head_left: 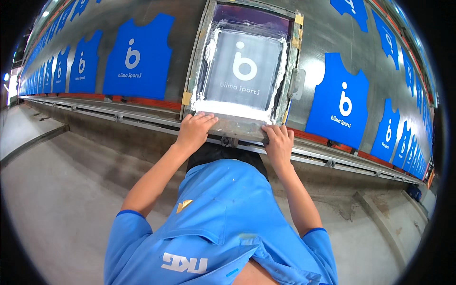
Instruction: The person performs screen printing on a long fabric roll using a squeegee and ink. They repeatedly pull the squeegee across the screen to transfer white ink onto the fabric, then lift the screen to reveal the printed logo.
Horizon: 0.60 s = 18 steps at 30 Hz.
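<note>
A screen printing frame (237, 127) lies on the long dark table in front of me. Its mesh (221, 71) shows a white round logo with lettering below, and white ink is smeared around its borders. My left hand (195, 131) grips the near left corner, its fingers bent over the near bar. At the near right corner my right hand (279, 142) holds the same bar, fingers curled on top. Both thumbs are largely hidden. The cloth beneath the frame cannot be made out.
Blue sleeveless garment panels (137, 57) with white prints lie in rows to the left. More printed blue panels (339, 102) line the table (304, 38) on the right. A metal rail (137, 121) runs along the near table edge, above a concrete floor (85, 180).
</note>
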Available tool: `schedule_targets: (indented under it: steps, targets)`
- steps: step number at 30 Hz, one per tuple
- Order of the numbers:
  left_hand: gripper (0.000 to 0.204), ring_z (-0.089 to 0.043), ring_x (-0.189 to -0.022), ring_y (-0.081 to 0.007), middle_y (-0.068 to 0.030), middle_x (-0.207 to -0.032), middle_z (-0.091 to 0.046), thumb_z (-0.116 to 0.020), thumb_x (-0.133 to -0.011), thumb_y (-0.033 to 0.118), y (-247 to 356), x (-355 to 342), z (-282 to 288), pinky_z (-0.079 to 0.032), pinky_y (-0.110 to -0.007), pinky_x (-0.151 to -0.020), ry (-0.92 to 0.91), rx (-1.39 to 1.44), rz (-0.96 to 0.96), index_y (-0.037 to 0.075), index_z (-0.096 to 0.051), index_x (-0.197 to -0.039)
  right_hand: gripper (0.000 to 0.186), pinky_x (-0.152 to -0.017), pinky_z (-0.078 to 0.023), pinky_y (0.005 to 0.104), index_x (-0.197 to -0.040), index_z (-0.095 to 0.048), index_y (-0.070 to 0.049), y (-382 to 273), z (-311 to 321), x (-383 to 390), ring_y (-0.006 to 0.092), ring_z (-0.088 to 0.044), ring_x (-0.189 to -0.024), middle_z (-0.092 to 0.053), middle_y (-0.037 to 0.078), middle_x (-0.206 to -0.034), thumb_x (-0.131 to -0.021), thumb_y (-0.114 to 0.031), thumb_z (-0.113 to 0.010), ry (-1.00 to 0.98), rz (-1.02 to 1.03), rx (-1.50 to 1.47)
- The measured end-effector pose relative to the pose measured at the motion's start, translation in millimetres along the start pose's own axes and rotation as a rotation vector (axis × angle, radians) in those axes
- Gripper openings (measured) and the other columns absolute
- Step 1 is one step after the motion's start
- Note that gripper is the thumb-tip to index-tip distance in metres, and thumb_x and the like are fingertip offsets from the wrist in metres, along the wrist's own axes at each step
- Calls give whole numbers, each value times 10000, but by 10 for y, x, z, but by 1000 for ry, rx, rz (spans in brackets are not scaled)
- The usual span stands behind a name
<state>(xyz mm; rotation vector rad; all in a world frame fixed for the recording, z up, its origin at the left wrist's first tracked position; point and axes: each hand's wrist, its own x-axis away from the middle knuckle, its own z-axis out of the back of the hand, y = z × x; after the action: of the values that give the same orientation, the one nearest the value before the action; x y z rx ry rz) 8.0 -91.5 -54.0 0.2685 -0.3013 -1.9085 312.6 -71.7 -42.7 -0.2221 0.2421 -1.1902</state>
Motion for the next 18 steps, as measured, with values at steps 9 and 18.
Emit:
schedule_targets:
  steps: [9, 18]
  targets:
    - [258, -709, -889, -326, -122, -921, -743, -775, -782, 224, -871, -2322, 495, -551, -480, -787, -324, 94, 189, 198, -758, -1038, 199, -749, -541, 457, -938, -732, -131, 672, 344, -2196, 335, -695, -838, -713, 121, -880, -802, -259, -805, -145, -60, 57]
    - [374, -716, -881, -334, -152, -922, -748, -822, -739, 247, -1203, -3366, 650, -553, -443, -810, -240, 122, 27, 136, -751, -1089, 553, -836, -544, 456, -1185, -718, -156, 1161, 438, -3159, 336, -695, -973, -747, 106, -1010, -756, -490, -821, -165, -118, 170]
